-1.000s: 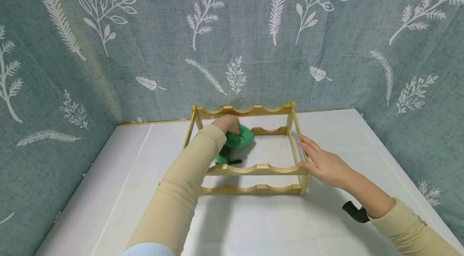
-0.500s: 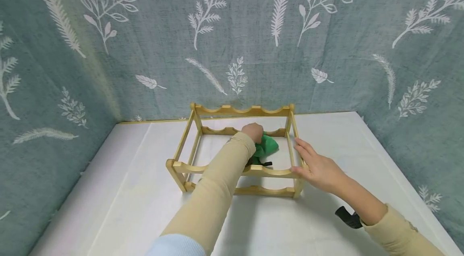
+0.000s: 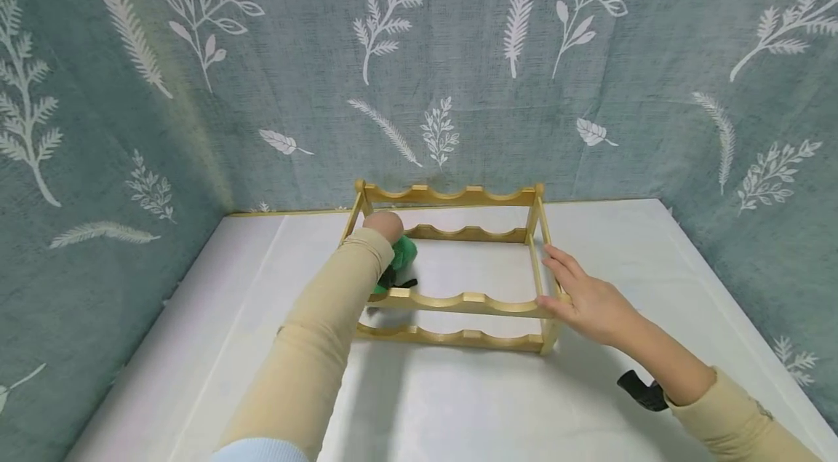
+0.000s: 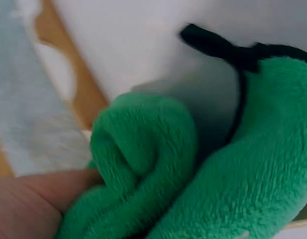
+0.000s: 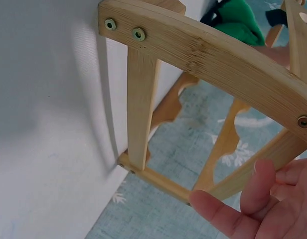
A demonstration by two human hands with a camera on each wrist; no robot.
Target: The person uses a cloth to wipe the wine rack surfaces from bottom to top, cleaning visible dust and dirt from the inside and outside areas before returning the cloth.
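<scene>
A light wooden rack [image 3: 452, 300] with scalloped rails stands on the white table. Inside its left end, my left hand [image 3: 386, 225] grips a fluffy green cloth [image 3: 404, 252], reaching down between the upper rails. Bunched folds of the cloth [image 4: 143, 144] fill the left wrist view, where a black edging with a loop [image 4: 213, 45] shows. Most of the left fingers are hidden behind the cloth and the wrist. At the rack's right end, my right hand [image 3: 592, 303] rests against the side frame [image 5: 203, 55], fingers extended and thumb near the front corner.
White cloth [image 3: 471, 404] covers the table around the rack. A grey-green fabric wall [image 3: 458, 127] with white leaf prints rises close behind the rack and along both sides. A black strap piece [image 3: 641, 391] hangs by the right wrist.
My left hand with the green cloth first moved right inside the rack, then swept back left to its left end. The right hand stays at the rack's right end.
</scene>
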